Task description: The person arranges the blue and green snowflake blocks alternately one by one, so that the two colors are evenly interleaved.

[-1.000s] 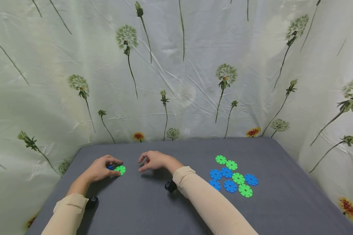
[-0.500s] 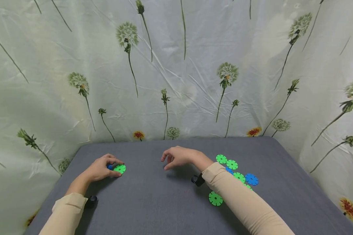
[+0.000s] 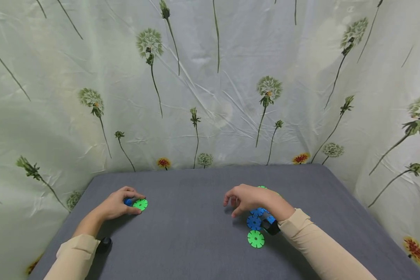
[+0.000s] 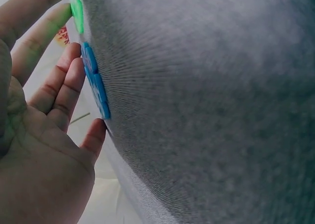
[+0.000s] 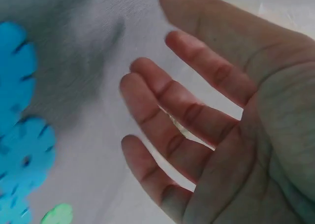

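Note:
My left hand [image 3: 114, 203] rests at the left side of the table, its thumb and index finger on opposite edges of a green notched disc [image 3: 140, 205]. A blue notched disc [image 3: 127, 202] lies partly hidden under that hand. In the left wrist view the other fingertips touch the blue disc [image 4: 96, 81]. My right hand [image 3: 248, 199] holds nothing, its fingers loosely bent above the table. Beside its wrist lie a blue disc [image 3: 254, 223] and a nearer green disc [image 3: 256, 238]. In the right wrist view several blue discs [image 5: 29, 157] show at left.
Another green disc [image 3: 262, 187] peeks out behind the right hand; more of the group is hidden under the right hand and forearm. A grey cloth covers the table [image 3: 182, 233]. A flower-print curtain [image 3: 210, 85] hangs behind and at both sides.
My right hand has moved right, from near the left hand to over the group of discs, and now hides most of them. The left hand stays on the green disc.

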Demonstrator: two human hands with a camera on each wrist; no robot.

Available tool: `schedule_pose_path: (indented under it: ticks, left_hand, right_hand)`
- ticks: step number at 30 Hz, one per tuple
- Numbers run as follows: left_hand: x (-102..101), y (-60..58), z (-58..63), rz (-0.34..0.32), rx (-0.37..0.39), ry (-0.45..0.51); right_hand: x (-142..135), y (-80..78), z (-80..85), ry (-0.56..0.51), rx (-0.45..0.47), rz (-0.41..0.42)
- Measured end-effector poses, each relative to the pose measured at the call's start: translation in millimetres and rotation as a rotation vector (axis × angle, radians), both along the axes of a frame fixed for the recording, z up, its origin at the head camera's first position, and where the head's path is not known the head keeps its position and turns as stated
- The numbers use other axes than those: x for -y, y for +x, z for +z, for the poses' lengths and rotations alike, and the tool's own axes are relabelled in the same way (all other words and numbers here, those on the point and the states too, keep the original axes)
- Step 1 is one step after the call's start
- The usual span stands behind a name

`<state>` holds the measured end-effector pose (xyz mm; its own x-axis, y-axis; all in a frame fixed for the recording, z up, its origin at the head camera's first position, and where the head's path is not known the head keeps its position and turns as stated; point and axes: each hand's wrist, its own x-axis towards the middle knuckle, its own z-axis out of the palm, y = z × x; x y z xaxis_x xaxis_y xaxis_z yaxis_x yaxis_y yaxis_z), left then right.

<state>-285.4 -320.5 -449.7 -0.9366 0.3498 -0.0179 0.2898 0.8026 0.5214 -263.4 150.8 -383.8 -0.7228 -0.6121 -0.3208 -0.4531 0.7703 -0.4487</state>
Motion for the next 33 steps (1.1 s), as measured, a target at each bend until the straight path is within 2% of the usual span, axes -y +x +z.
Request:
schedule_pose_path:
  ticks: [8,13,21,33]
  left_hand:
    - [-0.7,-3.0,-0.4,0.01,0.019,0.014]
    - [1.0,-3.0,-1.1,0.016,0.025,0.014]
    - [6.5,2.1,-2.1,0.007,0.027,0.022]
    - [2.4,-1.1,-2.9,0.0,0.016,0.028]
  right_hand:
    - [-37.9,31.8,-6.6,-0.057,-0.027,-0.086]
    - [-50.2,44.1,-9.7,-0.049,-0.043,-0.14]
    - [-58.4,54.3,-24.3,-0.067,-0.061,-0.179]
    - [-64.1,53.3,-33.4,-0.103,-0.095,-0.159]
